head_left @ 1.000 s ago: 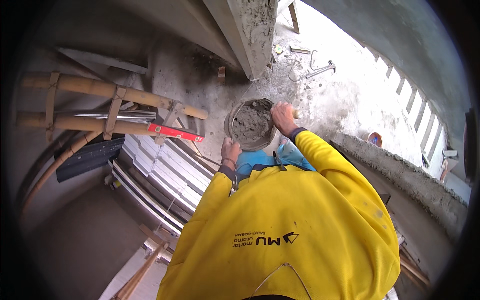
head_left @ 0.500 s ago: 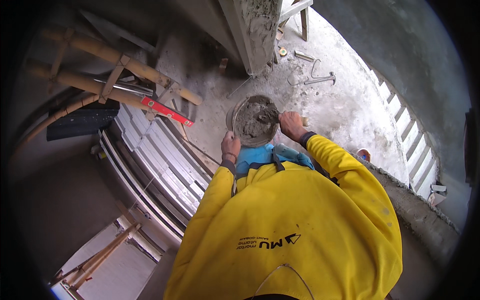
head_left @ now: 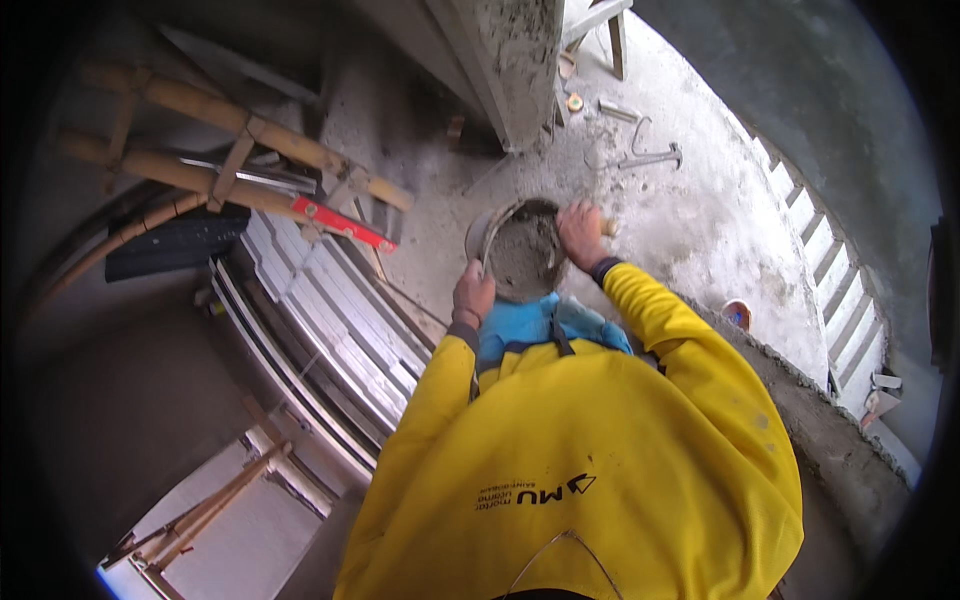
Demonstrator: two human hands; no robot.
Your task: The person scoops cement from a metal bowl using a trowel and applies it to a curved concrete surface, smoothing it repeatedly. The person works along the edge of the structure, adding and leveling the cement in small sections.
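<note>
A round bucket (head_left: 475, 238) of wet grey mortar (head_left: 525, 258) stands in front of me, close against my blue-clad legs. My left hand (head_left: 473, 294) is closed on the bucket's near left rim. At its right side my right hand (head_left: 582, 236) wraps round a trowel, whose pale wooden handle end (head_left: 608, 227) sticks out past the fist. The trowel's blade is hidden by the hand and the mortar.
A bamboo ladder (head_left: 290, 148) lies at the left with a red spirit level (head_left: 345, 223) on it, beside stacked metal profiles (head_left: 330, 290). Ahead rises a mortar-coated column (head_left: 520, 80). A hammer (head_left: 650, 158) and a tape measure (head_left: 574, 102) lie on the floor beyond the bucket.
My right hand has turned over and shifted slightly away from me at the bucket's rim. The clump of mortar by its fingers has gone from sight. My left hand keeps its hold.
</note>
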